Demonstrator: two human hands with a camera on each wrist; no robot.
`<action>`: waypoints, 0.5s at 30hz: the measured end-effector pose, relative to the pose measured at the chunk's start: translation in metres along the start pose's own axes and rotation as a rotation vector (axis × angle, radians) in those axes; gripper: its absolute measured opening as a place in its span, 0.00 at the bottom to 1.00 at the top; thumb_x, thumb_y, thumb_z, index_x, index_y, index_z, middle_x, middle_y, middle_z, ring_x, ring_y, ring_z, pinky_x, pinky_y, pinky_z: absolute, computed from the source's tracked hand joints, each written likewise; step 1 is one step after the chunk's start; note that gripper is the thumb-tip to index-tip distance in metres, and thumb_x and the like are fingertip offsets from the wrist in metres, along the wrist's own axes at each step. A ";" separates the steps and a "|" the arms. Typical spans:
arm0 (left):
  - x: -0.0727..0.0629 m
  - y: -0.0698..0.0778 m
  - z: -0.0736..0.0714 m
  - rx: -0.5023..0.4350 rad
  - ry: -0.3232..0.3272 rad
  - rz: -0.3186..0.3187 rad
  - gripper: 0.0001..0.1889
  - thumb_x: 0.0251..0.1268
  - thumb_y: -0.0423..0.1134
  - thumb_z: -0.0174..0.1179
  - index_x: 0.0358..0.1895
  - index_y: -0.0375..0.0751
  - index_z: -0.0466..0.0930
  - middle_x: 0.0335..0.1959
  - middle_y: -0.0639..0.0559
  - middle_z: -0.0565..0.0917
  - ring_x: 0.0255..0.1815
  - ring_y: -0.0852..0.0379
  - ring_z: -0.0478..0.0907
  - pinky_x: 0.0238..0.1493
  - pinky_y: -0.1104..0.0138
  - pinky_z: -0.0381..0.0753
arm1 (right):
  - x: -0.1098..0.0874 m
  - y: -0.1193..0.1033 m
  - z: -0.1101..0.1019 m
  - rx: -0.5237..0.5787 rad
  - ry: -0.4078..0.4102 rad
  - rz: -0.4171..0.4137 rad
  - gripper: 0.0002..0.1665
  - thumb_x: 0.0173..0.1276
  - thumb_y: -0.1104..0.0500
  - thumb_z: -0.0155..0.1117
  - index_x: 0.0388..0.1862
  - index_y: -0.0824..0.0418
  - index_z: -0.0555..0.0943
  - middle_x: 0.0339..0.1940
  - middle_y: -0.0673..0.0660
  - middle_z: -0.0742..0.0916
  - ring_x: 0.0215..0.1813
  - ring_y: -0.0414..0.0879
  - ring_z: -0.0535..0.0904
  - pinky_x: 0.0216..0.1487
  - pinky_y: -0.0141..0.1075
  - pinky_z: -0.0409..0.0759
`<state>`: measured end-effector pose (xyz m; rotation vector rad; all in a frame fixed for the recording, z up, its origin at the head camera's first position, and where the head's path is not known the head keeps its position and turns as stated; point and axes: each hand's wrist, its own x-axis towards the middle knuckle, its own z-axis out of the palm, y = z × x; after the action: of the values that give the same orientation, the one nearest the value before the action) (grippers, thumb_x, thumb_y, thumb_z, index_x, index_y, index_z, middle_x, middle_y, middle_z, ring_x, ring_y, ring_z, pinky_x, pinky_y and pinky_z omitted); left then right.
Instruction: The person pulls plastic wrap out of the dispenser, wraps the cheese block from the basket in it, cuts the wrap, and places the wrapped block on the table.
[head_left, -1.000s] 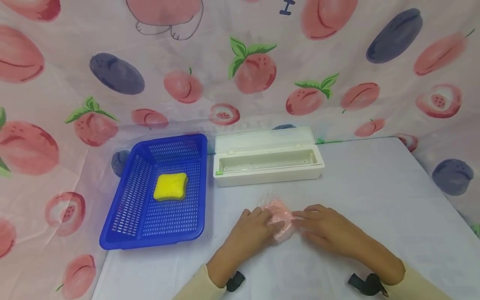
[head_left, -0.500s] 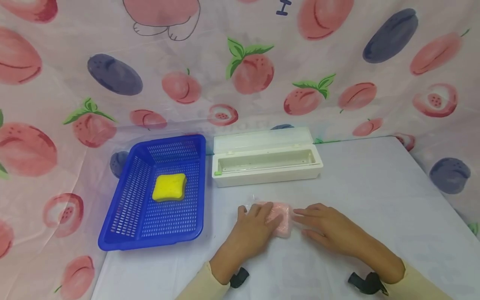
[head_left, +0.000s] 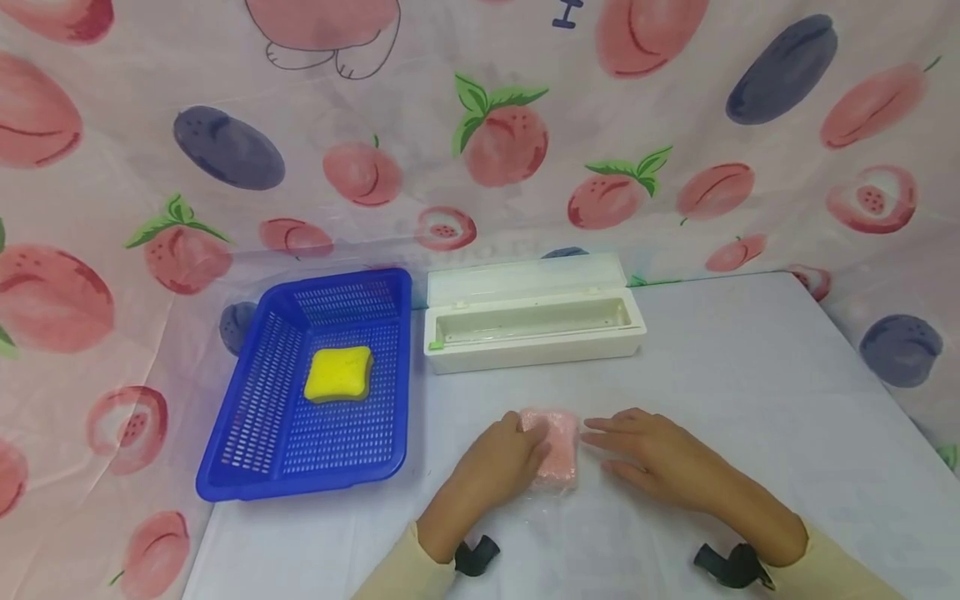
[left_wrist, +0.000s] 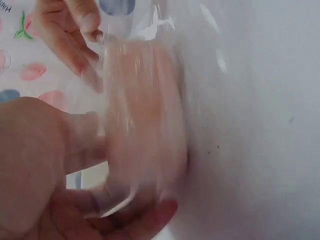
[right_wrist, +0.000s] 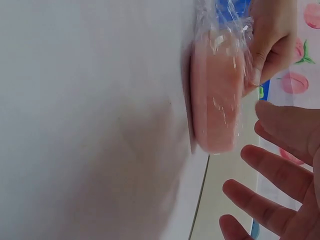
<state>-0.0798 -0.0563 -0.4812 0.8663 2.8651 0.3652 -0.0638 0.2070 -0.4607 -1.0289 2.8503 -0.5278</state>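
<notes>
A pink block wrapped in clear plastic [head_left: 557, 454], rounded at the corners, is over the white table in front of the person. My left hand [head_left: 495, 462] grips its left side, thumb on the near face. In the left wrist view the block [left_wrist: 145, 110] is blurred, with fingers curled under one end. Loose film bunches at one end of the block [right_wrist: 217, 95] in the right wrist view. Just right of it, my right hand [head_left: 656, 457] holds nothing; its spread fingers [right_wrist: 275, 170] point toward the block, a small gap away.
A blue perforated basket [head_left: 408, 400] stands at the left with a yellow sponge [head_left: 338, 374] in it. Behind the hands sits a long white box [head_left: 536, 354], its clear lid [head_left: 525, 279] raised. A fruit-print cloth [head_left: 450, 108] hangs along the back.
The block has turned under the left hand, and its loose film has swung from the far left side to the near end. The right hand has stayed almost still.
</notes>
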 end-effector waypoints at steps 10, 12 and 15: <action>-0.007 -0.012 0.012 -0.390 -0.016 -0.034 0.22 0.79 0.39 0.53 0.72 0.45 0.74 0.58 0.47 0.86 0.57 0.57 0.84 0.58 0.63 0.84 | 0.012 -0.010 0.015 -0.051 -0.039 -0.254 0.32 0.53 0.58 0.82 0.57 0.40 0.84 0.49 0.43 0.85 0.42 0.39 0.81 0.42 0.33 0.82; -0.010 -0.015 0.013 -0.441 -0.002 -0.024 0.22 0.80 0.39 0.51 0.73 0.46 0.72 0.59 0.47 0.86 0.55 0.59 0.83 0.57 0.63 0.83 | 0.017 -0.013 0.021 -0.134 0.023 -0.366 0.28 0.53 0.59 0.82 0.53 0.41 0.84 0.41 0.42 0.81 0.36 0.35 0.74 0.36 0.25 0.72; -0.016 -0.017 0.014 -0.453 0.027 0.027 0.23 0.81 0.39 0.51 0.74 0.47 0.70 0.57 0.48 0.86 0.54 0.61 0.82 0.57 0.65 0.81 | 0.024 -0.018 0.027 -0.211 0.133 -0.474 0.20 0.53 0.61 0.79 0.43 0.45 0.83 0.33 0.41 0.77 0.32 0.35 0.66 0.33 0.24 0.61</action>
<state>-0.0729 -0.0766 -0.4982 0.8109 2.6243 0.9843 -0.0669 0.1712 -0.4785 -1.7904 2.8126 -0.3317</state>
